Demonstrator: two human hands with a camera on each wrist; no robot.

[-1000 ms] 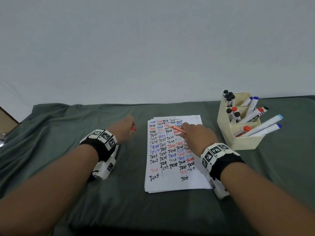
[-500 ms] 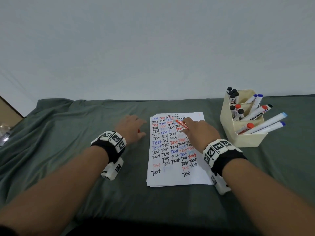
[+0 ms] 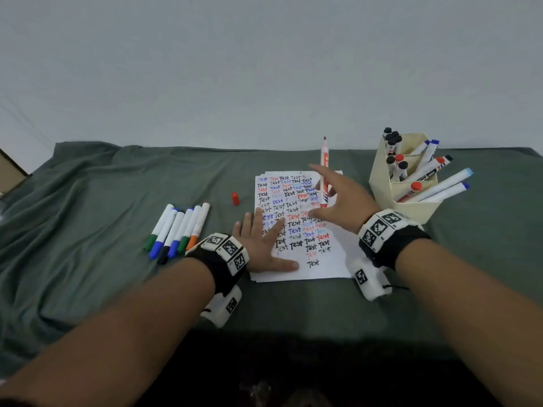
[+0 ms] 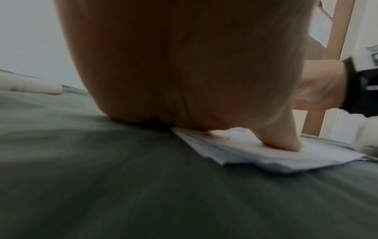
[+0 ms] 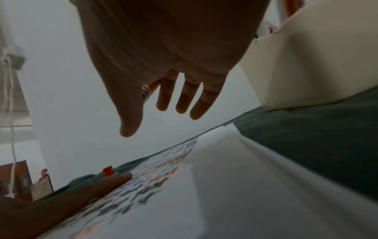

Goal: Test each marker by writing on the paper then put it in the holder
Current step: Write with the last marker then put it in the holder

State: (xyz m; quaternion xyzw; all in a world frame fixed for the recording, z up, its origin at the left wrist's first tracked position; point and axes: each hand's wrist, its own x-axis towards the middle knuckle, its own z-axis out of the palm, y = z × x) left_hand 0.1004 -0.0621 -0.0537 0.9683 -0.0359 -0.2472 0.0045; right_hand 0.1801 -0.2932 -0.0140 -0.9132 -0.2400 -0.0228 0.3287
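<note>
Red ink was the live risk: the uncapped red marker (image 3: 324,171) stood nearly upright in the right hand (image 3: 342,201), tip up, its cap (image 3: 235,198) lying alone on the green cloth (image 3: 102,201) left of the paper (image 3: 338,254). That hand looked splayed, thumb and fingers spread; the marker seemed caught only between the index finger and its neighbour, though the exact hold was hard to read from any view. So loose a hold could let it tip and streak the sheet or the cloth.

The left hand (image 3: 261,245) lay flat and open on the paper's left edge, pinning it and holding nothing. Lifted too soon, the sheets might slide on the soft cloth.

The cap could roll or be forgotten, and the marker might go uncapped into the cream holder (image 3: 382,183), which was already crowded with leaning markers. Six untested markers (image 3: 179,227) waited to the left on the table.
</note>
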